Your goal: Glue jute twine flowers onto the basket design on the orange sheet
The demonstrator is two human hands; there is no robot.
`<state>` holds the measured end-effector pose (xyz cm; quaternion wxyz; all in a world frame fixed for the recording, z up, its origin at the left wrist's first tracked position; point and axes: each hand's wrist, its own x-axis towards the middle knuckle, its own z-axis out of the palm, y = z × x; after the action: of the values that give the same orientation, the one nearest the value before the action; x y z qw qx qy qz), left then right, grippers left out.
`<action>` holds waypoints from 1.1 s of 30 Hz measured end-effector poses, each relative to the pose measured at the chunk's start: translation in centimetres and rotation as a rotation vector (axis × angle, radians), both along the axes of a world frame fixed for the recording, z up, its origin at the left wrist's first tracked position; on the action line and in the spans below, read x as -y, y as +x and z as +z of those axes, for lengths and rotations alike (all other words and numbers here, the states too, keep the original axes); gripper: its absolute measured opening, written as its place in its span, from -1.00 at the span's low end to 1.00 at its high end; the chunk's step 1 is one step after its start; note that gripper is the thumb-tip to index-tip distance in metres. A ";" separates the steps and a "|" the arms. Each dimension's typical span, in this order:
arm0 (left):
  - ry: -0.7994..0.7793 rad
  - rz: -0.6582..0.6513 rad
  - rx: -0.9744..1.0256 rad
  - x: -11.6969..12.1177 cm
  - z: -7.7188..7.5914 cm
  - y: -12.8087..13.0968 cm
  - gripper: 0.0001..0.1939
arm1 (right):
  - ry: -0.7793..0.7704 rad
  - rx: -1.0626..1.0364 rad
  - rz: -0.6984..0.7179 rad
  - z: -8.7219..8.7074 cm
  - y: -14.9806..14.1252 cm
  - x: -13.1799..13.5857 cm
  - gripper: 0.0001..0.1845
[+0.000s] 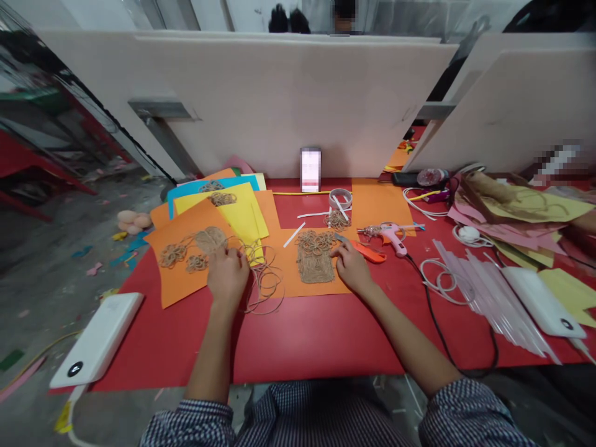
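My left hand (227, 273) rests knuckles up on the edge of an orange sheet (181, 282) bearing coiled jute flowers (173, 253), its curled fingers on loose jute cord (265, 279). My right hand (350, 267) lies on another orange sheet (291, 279), fingertips pinched at the right edge of a jute figure (315, 256) with a woven body and curly top. An orange utility knife (369, 252) sits just right of that hand.
A pink glue gun (395, 238) and its black cable (437, 323) lie to the right, beside clear glue sticks (484, 298) and a white power bank (540, 303). Another power bank (100, 341) sits at the red table's left corner. Phone (310, 169), tape roll (339, 198), paper stacks (233, 208) stand behind.
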<state>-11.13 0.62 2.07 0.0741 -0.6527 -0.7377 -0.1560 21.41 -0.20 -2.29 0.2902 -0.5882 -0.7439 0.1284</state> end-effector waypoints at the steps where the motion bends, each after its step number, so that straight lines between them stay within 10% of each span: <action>1: -0.004 0.014 0.018 0.3 -0.2 -0.5 -0.70 | -0.002 0.001 -0.002 0.0 0.0 0.0 -0.70; 9: 0.144 -0.015 0.444 1.7 -0.1 -1.6 -0.73 | 0.002 -0.034 -0.034 -0.7 0.4 -0.5 -0.73; 14: 0.112 -0.247 0.756 3.1 2.0 1.1 -0.81 | 0.154 -0.103 -0.019 1.5 -0.4 0.3 -0.72; 21: -0.206 -0.662 0.616 5.0 2.4 6.6 -0.76 | 0.113 -0.024 0.340 5.9 -4.3 3.8 -0.41; 25: -0.260 -0.703 0.582 5.4 1.7 7.7 -0.74 | 0.059 0.089 0.309 4.9 -4.0 4.5 -0.72; 33: -0.343 -0.701 0.388 5.6 1.2 5.3 -0.79 | -0.145 0.138 0.410 4.9 -1.6 6.6 -0.71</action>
<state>-5.82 -5.00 3.30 -0.2330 -0.8250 -0.4871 -0.1666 19.86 -6.78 2.63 0.1633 -0.4514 -0.8547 0.1974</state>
